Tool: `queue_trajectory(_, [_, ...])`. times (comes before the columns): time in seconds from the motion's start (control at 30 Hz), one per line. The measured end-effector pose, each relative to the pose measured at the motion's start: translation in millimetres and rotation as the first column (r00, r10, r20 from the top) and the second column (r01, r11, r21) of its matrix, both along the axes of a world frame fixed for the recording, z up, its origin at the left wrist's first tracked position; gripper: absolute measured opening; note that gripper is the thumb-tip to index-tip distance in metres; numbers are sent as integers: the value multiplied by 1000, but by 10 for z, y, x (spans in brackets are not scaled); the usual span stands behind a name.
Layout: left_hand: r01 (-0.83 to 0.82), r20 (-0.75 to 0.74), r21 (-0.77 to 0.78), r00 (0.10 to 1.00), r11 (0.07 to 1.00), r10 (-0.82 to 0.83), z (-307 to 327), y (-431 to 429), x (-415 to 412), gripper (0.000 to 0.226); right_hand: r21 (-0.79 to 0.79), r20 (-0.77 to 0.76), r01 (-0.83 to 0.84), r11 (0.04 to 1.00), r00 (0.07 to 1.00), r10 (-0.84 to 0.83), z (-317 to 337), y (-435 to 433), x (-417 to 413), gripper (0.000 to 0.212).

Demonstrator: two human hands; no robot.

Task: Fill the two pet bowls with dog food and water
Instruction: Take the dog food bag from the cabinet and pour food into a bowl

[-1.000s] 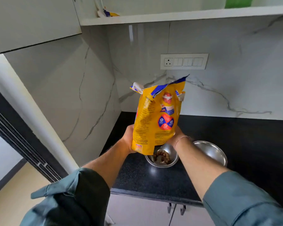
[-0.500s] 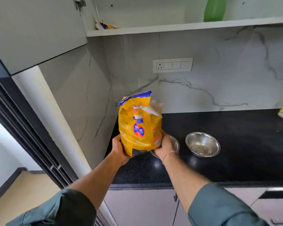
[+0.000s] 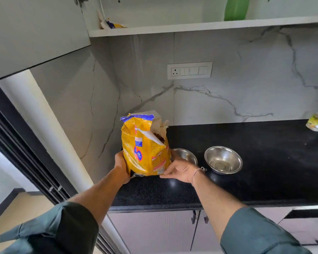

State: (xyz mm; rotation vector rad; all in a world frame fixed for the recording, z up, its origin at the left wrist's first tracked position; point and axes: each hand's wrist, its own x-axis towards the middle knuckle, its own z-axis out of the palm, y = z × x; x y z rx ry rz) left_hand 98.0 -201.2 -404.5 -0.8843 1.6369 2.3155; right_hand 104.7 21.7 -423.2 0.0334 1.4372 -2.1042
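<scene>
Dog food bag [image 3: 145, 149] is coming back upright and down toward the counter's [image 3: 264, 180] left end, off the near bowl [image 3: 186, 155].

Left hand [image 3: 121, 165] is clasping the bag's side, right hand [image 3: 180, 170] pinching its lower corner, likely steadying it to stand. The second bowl [image 3: 223, 160], just right, is sitting without kibble; both forearms are reaching forward.

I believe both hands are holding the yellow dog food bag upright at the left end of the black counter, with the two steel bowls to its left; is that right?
Not quite: in the head view the two steel bowls sit to the right of the yellow dog food bag, not its left. The rest holds: the left hand and right hand hold it upright on the black counter.
</scene>
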Motion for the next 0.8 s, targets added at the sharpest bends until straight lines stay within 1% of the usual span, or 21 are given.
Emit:
queue_trajectory(0.1, [9,-5,-10,1000,1000,-9,16,-7,-18,51,234,-80,-95,968,990,117,-24,9,-63,91])
queue_trajectory(0.17, [9,-5,-21,1000,1000,-9,18,-17,-22,51,334,-102,-135,933,979,178,-22,0,-93,105])
queue_trajectory(0.2, [11,-4,-27,1000,1000,-11,21,-20,-25,51,367,-123,-146,919,971,204,-24,-5,-101,106])
queue_trajectory(0.23, [14,0,-34,1000,999,-14,6,-29,-42,51,384,-147,-143,912,966,214,-21,-14,-100,102])
queue_trajectory(0.27, [14,6,-44,1000,999,-14,3,-33,-52,51,382,-171,-132,915,963,210,-21,-20,-93,98])
queue_trajectory(0.3, [14,13,-53,1000,999,-13,6,-38,-60,51,369,-188,-115,922,963,195,-35,-25,-91,99])
queue_trajectory(0.37, [5,37,-68,999,998,-3,-6,-56,-88,51,316,-197,-92,944,967,160,-66,-33,-88,108])
queue_trajectory(0.4, [2,44,-79,999,997,1,-12,-66,-102,52,287,-195,-84,954,970,145,-81,-42,-93,109])
queue_trajectory(0.5, [-3,62,-101,998,995,9,-41,-94,-155,51,199,-187,-60,978,977,98,-121,-69,-104,99])
queue_trajectory(0.6, [-9,55,-112,998,994,16,-47,-114,-199,51,120,-183,6,993,983,16,-168,-125,-100,88])
queue_trajectory(0.7, [15,56,-125,998,992,-8,-66,-132,-254,49,53,-190,47,997,981,-36,-243,-199,-79,73])
queue_trajectory(0.8, [50,59,-154,997,987,-41,-60,-144,-278,48,18,-163,72,997,984,-68,-369,-265,-82,76])
